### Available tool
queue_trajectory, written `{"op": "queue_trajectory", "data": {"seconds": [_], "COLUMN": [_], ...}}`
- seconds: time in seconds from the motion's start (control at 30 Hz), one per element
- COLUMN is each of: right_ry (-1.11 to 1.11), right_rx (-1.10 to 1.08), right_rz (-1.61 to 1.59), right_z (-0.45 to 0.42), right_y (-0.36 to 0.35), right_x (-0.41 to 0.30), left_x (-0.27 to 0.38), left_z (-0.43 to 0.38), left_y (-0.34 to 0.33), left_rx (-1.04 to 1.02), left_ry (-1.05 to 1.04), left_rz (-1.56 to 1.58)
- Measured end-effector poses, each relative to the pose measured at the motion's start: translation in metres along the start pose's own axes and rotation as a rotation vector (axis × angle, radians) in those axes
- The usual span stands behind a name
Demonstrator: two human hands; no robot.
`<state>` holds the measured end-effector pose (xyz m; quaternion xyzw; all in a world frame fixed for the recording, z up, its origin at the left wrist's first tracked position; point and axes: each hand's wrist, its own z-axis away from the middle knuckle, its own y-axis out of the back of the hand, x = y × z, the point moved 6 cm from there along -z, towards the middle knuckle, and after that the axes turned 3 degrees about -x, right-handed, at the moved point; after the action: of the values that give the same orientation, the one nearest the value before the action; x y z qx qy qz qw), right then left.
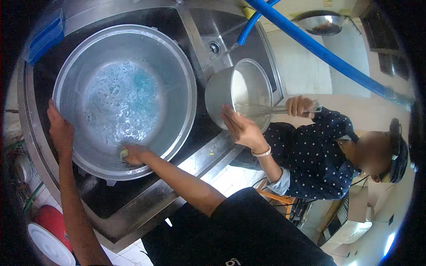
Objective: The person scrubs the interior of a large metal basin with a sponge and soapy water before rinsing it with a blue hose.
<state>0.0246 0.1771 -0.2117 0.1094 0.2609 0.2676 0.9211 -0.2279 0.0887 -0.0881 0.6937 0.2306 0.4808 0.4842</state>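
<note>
A large round metal basin (178,76) rests over the dark sink, with bluish soapy water (119,99) and foam in its bottom. My left hand (61,133) grips its rim on the left side. Inside the basin, my right hand (137,154) presses a yellow-green sponge (123,154) to the lower inner wall, close to the water. My fingers partly cover the sponge.
To the right, a co-worker steadies a tilted metal pot (218,96) with one hand and holds a whisk (263,109) inside it. A blue hose (316,50) crosses above. A blue plastic object (46,40) sits at the sink's far-left corner. A red bucket (51,221) stands below.
</note>
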Motion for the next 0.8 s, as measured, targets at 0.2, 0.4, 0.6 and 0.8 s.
{"op": "queue_trajectory", "data": {"seconds": [0.2,0.4,0.6,0.8], "right_ry": [0.003,0.059,-0.081,-0.008], "right_rx": [-0.035,0.008,-0.029,-0.031], "right_rz": [-0.012,-0.055,-0.084,-0.110], "right_z": [-0.006,0.000,0.009,0.006], "right_y": [-0.002,0.000,0.006,0.007], "right_x": [0.003,-0.009,-0.009,-0.003], "left_x": [0.003,-0.006,-0.006,0.000], "left_z": [-0.002,-0.004,-0.004,-0.008], "left_y": [0.002,0.005,0.001,-0.002], "left_rx": [0.051,0.019,-0.001,0.017], "left_ry": [-0.097,-0.033,-0.047,-0.009], "left_rz": [0.030,0.004,0.025,-0.029]}}
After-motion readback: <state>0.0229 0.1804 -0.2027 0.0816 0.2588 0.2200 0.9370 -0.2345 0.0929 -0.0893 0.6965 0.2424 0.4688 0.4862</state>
